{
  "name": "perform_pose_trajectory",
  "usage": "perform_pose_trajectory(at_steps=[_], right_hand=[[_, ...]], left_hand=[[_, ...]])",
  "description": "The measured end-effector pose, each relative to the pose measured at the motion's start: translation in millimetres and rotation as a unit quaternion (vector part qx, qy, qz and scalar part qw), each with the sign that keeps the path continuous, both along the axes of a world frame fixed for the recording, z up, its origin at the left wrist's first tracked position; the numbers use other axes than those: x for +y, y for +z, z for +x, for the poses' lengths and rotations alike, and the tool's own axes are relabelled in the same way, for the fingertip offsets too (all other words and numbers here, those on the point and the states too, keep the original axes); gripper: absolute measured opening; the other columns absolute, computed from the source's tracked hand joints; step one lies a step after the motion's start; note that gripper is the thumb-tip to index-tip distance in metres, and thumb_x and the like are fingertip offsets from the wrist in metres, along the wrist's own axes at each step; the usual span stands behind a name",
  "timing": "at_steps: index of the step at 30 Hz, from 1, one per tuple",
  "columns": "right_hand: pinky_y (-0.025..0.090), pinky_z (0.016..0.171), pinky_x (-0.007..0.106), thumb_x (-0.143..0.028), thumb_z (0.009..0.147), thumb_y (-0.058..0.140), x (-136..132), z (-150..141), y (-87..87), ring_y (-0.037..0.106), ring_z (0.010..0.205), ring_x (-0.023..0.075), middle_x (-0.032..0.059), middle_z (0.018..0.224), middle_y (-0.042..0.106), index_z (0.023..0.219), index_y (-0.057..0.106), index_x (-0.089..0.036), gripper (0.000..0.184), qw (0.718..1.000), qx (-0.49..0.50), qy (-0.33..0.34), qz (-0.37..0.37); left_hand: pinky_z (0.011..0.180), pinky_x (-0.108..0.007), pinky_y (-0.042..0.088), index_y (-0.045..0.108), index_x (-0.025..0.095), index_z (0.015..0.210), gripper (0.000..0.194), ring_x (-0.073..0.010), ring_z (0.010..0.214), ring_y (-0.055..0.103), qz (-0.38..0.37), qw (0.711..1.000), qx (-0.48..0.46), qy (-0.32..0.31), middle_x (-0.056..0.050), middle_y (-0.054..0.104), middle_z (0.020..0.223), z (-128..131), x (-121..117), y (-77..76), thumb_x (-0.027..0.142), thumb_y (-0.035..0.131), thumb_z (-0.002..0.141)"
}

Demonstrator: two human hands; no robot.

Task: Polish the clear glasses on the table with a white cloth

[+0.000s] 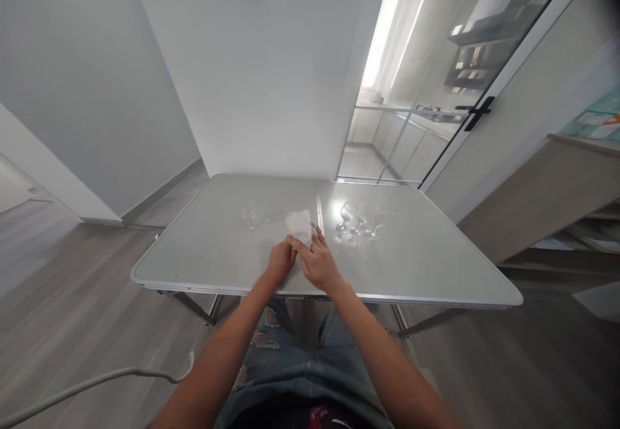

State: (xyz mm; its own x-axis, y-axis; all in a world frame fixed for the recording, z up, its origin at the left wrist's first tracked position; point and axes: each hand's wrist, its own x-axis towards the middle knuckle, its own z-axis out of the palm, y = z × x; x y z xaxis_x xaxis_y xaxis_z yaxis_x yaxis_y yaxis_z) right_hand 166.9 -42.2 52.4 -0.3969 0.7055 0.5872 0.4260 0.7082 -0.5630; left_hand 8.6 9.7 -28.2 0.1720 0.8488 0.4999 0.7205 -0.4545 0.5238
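A crumpled white cloth [299, 225] is held up over the middle of the table, close to its metal seam. My right hand [317, 263] grips the cloth from the right, its fingers bent around the lower part. Just below the cloth, my left hand [281, 261] is closed, its fingertips meeting those of the right hand. What the left fingers hold is hidden; whether a glass is inside the cloth I cannot tell. To the right stand three clear stemmed glasses [343, 227] close together. On the left, a faint transparent glass [248, 209] shows against the tabletop.
The pale folding table [407, 267] has a metal rim and rounded corners. Behind it rise a white wall [271, 93] and a glazed door with a black handle [479, 114]. A wooden shelf [523, 203] stands at the right. A curved grey tube [111, 375] is at the lower left.
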Motion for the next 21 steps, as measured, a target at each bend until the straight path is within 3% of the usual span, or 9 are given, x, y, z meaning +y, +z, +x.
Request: perform_pose_trajectory(at_steps=[2,5,8,10,12,15,18,21], right_hand=[[0.015,0.123,0.058,-0.014,0.087,0.050,9.8,2.7,14.3,0.048,0.130,0.0284,0.0069,0.122,0.066,0.131,0.061,-0.030,0.049,0.997,-0.064,0.023,0.020],[0.027,0.117,0.053,-0.014,0.085,0.051,25.0,2.1,30.9,0.059,0.100,0.0253,0.0053,0.094,0.070,0.123,0.065,-0.027,0.043,0.996,-0.088,0.019,-0.003],[0.045,0.096,0.042,-0.013,0.082,0.048,43.8,5.3,36.2,0.056,0.071,0.0199,-0.0013,0.069,0.062,0.111,0.068,-0.026,0.037,0.993,-0.027,-0.015,-0.111],[0.047,0.077,0.033,-0.014,0.078,0.049,57.6,12.8,31.9,0.052,0.063,0.0173,-0.0047,0.064,0.057,0.115,0.065,-0.027,0.042,0.977,0.071,-0.046,-0.197],[0.044,0.068,0.029,-0.016,0.073,0.053,69.0,23.3,21.3,0.051,0.062,0.0155,-0.0074,0.065,0.057,0.127,0.058,-0.027,0.055,0.938,0.207,-0.080,-0.267],[0.043,0.066,0.026,-0.020,0.066,0.060,73.9,36.6,-2.0,0.054,0.066,0.0144,-0.0075,0.074,0.062,0.130,0.053,-0.025,0.065,0.848,0.392,-0.092,-0.344],[0.044,0.065,0.025,-0.020,0.062,0.064,63.1,38.0,-25.0,0.058,0.072,0.0147,-0.0044,0.082,0.065,0.111,0.061,-0.021,0.048,0.783,0.483,-0.061,-0.386],[0.045,0.065,0.026,-0.020,0.063,0.067,47.5,28.5,-39.9,0.059,0.072,0.0152,-0.0017,0.081,0.066,0.092,0.064,-0.018,0.029,0.756,0.516,-0.036,-0.402]], left_hand=[[0.058,-0.030,0.039,0.060,0.016,0.087,0.016,-0.0234,0.063,0.064,0.004,0.999,0.033,-0.009,-0.010,0.067,0.072,0.6,2.3,-4.6,0.024,0.047,0.090],[0.058,-0.029,0.038,0.058,0.017,0.081,0.014,-0.0225,0.061,0.063,0.010,0.998,0.053,-0.046,-0.009,0.065,0.067,1.5,1.0,-5.7,0.026,0.051,0.089],[0.061,-0.027,0.040,0.059,0.018,0.090,0.018,-0.0198,0.064,0.063,0.007,0.995,0.039,-0.090,-0.004,0.065,0.068,1.7,-4.9,-0.1,0.035,0.055,0.092],[0.065,-0.026,0.041,0.059,0.020,0.098,0.022,-0.0188,0.068,0.063,-0.003,0.994,0.021,-0.109,-0.002,0.065,0.071,1.2,-8.3,4.7,0.041,0.057,0.093],[0.067,-0.026,0.043,0.060,0.020,0.102,0.024,-0.0176,0.070,0.062,-0.022,0.993,-0.021,-0.111,-0.001,0.065,0.074,0.3,-9.3,8.5,0.043,0.057,0.093],[0.068,-0.026,0.045,0.059,0.020,0.111,0.026,-0.0153,0.070,0.060,-0.065,0.984,-0.122,-0.110,0.000,0.064,0.079,-0.3,-6.7,12.3,0.040,0.055,0.095],[0.071,-0.026,0.047,0.058,0.020,0.119,0.032,-0.0158,0.079,0.063,-0.072,0.971,-0.197,-0.116,-0.004,0.067,0.097,0.6,-3.9,16.2,0.038,0.060,0.092],[0.081,-0.031,0.050,0.057,0.021,0.126,0.039,-0.0193,0.094,0.065,-0.047,0.967,-0.218,-0.124,-0.008,0.068,0.110,0.8,-5.1,21.8,0.037,0.064,0.090]])
